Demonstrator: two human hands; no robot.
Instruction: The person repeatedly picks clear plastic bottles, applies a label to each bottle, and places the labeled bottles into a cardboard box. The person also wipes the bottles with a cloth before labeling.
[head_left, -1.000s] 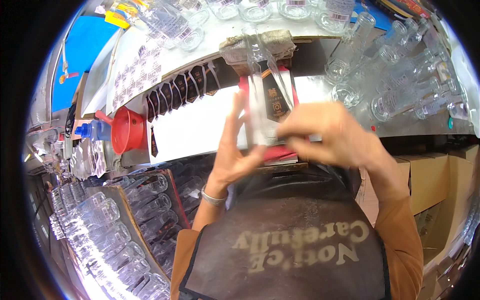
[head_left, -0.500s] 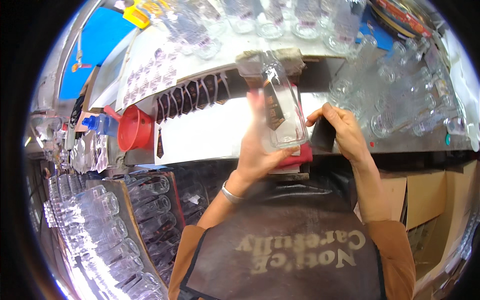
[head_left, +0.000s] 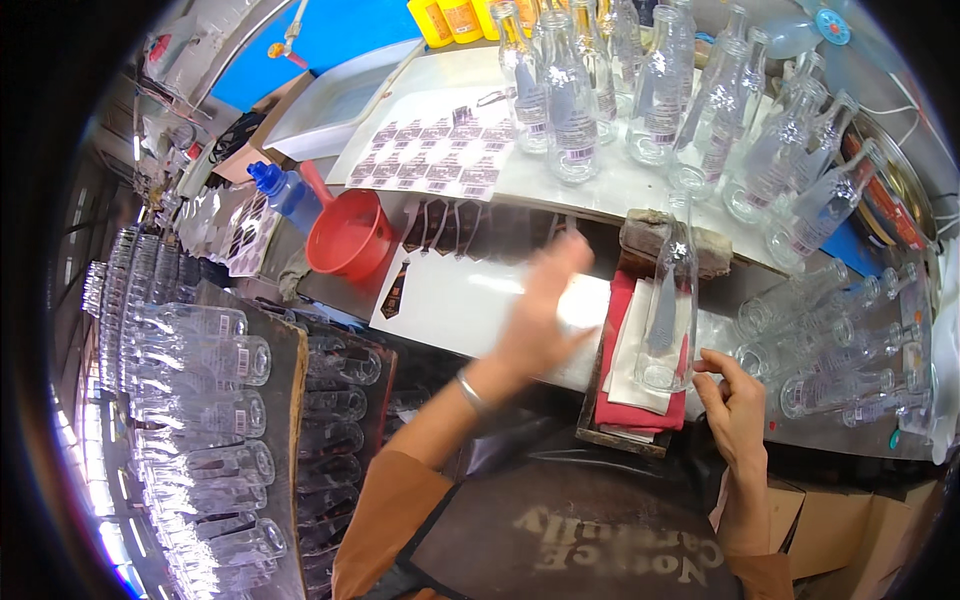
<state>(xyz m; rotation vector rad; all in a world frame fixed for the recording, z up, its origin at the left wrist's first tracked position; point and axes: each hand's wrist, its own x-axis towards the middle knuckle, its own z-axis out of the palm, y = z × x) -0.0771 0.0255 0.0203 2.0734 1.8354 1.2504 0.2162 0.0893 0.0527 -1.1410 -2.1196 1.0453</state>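
Observation:
A clear glass bottle (head_left: 681, 290) lies tilted on folded red and white cloths (head_left: 625, 350) in a wooden tray, its neck against a worn block (head_left: 715, 250). Through the glass a greyish label shape shows. My right hand (head_left: 738, 405) has its bent fingertips against the bottle's lower right side, by the base. My left hand (head_left: 545, 320) is blurred, over the white board (head_left: 450, 312) left of the tray; its thumb stands apart from the stretched fingers and nothing shows in it. Dark tie-shaped labels (head_left: 437, 228) hang along the board's far edge, and a single one (head_left: 397, 290) lies at its left.
Several upright bottles (head_left: 572, 115) stand on the white shelf beside a label sheet (head_left: 432, 150). More bottles (head_left: 835, 350) lie at the right. A red dipper (head_left: 350, 240) and blue-capped bottle (head_left: 285, 190) are at the left. Crated bottles (head_left: 205, 410) fill the lower left; cardboard boxes (head_left: 830, 530) stand lower right.
The bottle, held up in my left hand before, now lies on the cloths. My left hand has let go and moved left; my right hand has come against the bottle's base. The view has shifted.

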